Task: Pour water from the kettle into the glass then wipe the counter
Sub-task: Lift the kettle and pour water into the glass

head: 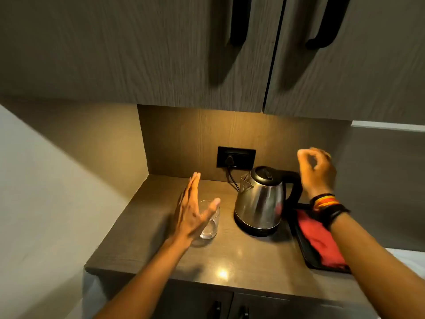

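A steel kettle (pixel 259 201) with a black lid and black handle stands on its base at the middle of the brown counter (pixel 230 254). Left of it sits a clear glass (pixel 210 224), upright. My left hand (pixel 193 210) hovers flat and open just in front of the glass, partly hiding it, holding nothing. My right hand (pixel 316 171) is raised above and right of the kettle's handle, fingers loosely curled and apart, with nothing in them. A red cloth (pixel 319 240) lies on a black tray (pixel 303 249) at the right, under my right forearm.
A black wall socket (pixel 235 157) with a plug and cord sits behind the kettle. Upper cabinets with black handles (pixel 239 21) hang overhead. A wall closes the left side. Lower cabinet doors (pixel 230 307) lie below the counter's front edge.
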Tool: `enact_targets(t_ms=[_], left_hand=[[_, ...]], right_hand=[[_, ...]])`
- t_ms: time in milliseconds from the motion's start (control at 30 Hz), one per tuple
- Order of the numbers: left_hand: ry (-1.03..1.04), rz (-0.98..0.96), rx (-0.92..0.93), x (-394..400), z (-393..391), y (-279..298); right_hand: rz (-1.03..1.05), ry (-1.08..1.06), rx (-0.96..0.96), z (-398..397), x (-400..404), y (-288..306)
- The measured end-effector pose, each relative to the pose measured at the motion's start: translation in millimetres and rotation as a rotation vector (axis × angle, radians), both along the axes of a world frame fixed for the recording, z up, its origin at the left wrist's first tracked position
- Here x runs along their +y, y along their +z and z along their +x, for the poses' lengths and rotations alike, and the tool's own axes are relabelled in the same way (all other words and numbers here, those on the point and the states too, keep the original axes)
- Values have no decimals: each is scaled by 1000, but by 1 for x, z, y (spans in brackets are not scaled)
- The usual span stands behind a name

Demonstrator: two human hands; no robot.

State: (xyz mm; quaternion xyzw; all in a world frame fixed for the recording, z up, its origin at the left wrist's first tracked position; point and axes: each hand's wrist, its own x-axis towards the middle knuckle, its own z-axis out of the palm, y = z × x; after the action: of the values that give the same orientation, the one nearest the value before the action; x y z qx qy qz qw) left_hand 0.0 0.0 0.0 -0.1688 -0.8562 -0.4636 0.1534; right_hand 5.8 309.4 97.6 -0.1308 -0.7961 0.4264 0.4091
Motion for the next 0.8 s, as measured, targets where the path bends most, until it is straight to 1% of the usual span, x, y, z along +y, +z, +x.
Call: enact_targets(t_ms=[33, 67, 133, 167, 300, 400, 467, 533, 600, 700, 800], left_hand=[[-2, 15, -81, -3, 4, -10], [9, 27, -169, -5, 4, -20], [17, 92, -331, -7, 12, -45], [43, 105, -367, -5, 12, -51], [136, 96, -440, 9, 4, -67], [218, 139, -450, 15, 3, -76], [254, 153, -426, 18, 4, -77], [268, 146, -392, 20, 6, -77], [284, 147, -369, 22, 8, -78], [287, 139, -341, 22, 10, -78], [298, 97, -312, 19, 11, -79]], right_hand=[[-125, 2, -58, -1, 14, -4], [-201, 56, -167, -2, 24, -8], [-254, 134, -349, -9, 41, -27], [-268, 167, -385, -14, 44, -37], [-343, 225, -314, -38, 37, -53], [-347, 158, -254, -49, 27, -53], [-285, 165, -207, -54, 19, -44], [-161, 215, -187, -58, 5, -28], [13, 292, -169, -59, -12, -9], [319, 275, -191, -64, -33, 6], [457, 281, -230, -63, -51, 18]])
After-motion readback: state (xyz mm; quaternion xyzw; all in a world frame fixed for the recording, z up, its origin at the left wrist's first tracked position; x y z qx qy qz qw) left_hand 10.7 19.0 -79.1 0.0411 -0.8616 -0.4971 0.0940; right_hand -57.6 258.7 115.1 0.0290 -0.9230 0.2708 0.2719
